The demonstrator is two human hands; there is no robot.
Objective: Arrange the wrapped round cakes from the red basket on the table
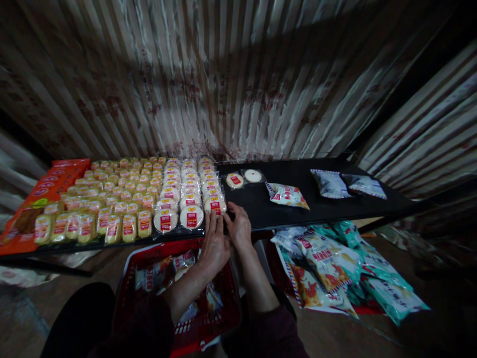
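Both hands are at the front end of the third column of round rice cracker packets. My left hand [215, 246] has its fingers on the lower edge of a wrapped rice cracker [215, 205] with a red label. Against the right edge of the same packet, my right hand [239, 227] pinches with curled fingers. The packet lies on the black table [257, 211], partly hidden by the fingertips. Two finished-looking columns of such crackers [191, 217] run alongside to the left. Behind the right hand lie a labelled cracker [234, 180] and a plain white one [252, 175].
Rows of small yellow wrapped cakes [114, 228] and an orange bag [40, 199] fill the left. A snack bag [286, 196] and two dark-backed bags [330, 184] lie rightward. Below stand a red basket [124, 278] with packets and a heap of snack bags [328, 263]. Striped curtain [223, 74] behind.
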